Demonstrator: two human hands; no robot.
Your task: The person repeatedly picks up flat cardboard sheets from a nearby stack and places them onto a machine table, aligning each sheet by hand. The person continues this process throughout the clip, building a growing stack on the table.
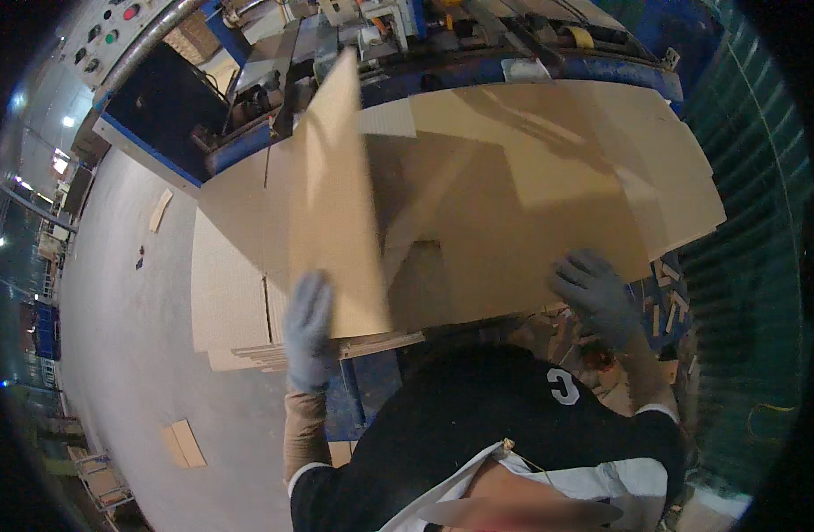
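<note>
My left hand (307, 330), in a grey glove, grips the near edge of a raised cardboard flap (334, 204) that stands tilted up from a large flat cardboard sheet (531, 195). My right hand (593, 297), also gloved in grey, grips the sheet's near right edge, fingers on top. The sheet lies on a stack of cardboard sheets (234, 293) in front of me. The flap is blurred.
A blue machine (247, 133) with rollers stands behind the stack; a grey control panel (105, 35) with coloured buttons sits at the upper left. Cardboard scraps (183, 443) lie on the grey floor at left. Offcuts (668, 310) pile at right beside a green wall.
</note>
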